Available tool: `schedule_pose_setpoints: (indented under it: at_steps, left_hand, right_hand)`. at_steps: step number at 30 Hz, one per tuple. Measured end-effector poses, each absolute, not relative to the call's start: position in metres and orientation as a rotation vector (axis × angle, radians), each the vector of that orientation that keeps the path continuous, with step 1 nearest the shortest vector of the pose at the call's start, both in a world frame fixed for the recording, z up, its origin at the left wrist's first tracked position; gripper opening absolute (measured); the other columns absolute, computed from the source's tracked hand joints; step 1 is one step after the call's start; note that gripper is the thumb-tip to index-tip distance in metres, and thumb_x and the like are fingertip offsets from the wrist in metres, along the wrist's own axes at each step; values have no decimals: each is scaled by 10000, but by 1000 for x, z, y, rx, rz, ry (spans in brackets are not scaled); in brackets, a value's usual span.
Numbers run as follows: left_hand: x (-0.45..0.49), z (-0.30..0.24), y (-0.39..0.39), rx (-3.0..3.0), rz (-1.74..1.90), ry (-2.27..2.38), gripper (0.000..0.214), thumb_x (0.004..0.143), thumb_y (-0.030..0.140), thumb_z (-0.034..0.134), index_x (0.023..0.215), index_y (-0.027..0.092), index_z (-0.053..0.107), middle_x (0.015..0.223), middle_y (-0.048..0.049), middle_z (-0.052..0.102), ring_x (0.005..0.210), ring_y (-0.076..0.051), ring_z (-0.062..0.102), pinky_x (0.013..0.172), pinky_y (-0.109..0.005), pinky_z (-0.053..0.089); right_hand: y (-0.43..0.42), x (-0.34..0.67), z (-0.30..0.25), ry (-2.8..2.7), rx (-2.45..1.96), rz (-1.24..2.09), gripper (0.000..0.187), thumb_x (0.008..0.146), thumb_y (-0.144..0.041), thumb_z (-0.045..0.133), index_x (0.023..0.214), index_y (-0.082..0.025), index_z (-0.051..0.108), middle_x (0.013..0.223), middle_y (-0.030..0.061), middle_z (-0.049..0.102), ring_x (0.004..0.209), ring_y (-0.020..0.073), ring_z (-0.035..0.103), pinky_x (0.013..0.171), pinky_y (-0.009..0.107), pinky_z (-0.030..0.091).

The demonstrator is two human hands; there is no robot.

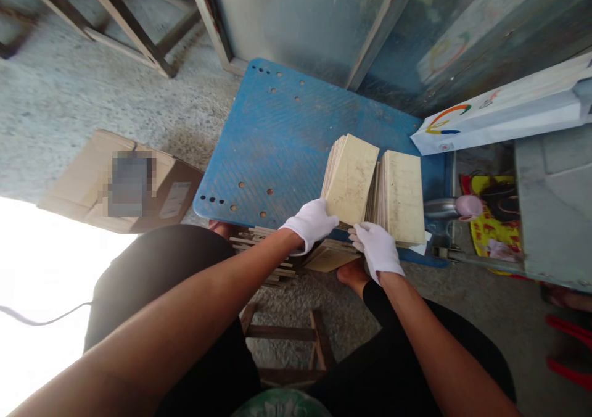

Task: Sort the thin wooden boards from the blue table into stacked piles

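Observation:
Two stacks of thin, pale rectangular boards stand side by side on a blue plastic platform. My left hand, in a white glove, is closed at the near left corner of the left stack. At its near right corner is my right hand, also gloved, its fingers bent against the edge. The right stack leans beside it, just beyond my right hand. Below the platform's edge, more thin boards are piled up, and a loose board lies tilted under my hands. My fingertips are partly hidden.
A cardboard box stands left of the platform. To the right are a white paper bag, a metal flask with a pink lid and a grey surface. Glazed metal-framed panels rise behind. A wooden stool frame is below me.

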State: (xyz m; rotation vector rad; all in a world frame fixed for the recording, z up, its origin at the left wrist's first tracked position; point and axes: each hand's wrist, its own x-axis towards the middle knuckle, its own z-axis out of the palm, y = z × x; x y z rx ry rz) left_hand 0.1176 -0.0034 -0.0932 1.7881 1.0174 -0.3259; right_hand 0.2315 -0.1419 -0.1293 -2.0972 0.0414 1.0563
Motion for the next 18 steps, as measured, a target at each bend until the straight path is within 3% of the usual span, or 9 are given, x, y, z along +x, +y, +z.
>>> schedule_pose_setpoints:
  at_steps: [12,18]
  left_hand:
    - [127,-126,-5,1621,-128,1198,341,790,344,623,1052,132,672,1056,-94,717,929,-173,664,756,-225,483]
    - [135,-116,-8,1571,-221,1169,325,826,437,612,887,126,682,779,-66,685,638,-141,601,589,-248,443]
  right_hand:
    - [-136,224,-119,59,-2015,1101,216,828,-221,644,1027,-144,611,991,85,722,845,132,695,693,192,552]
    - [-130,219,-102,256,-1862,1106,97,855,-204,625,926,-137,624,869,84,729,773,141,698,711,225,559]
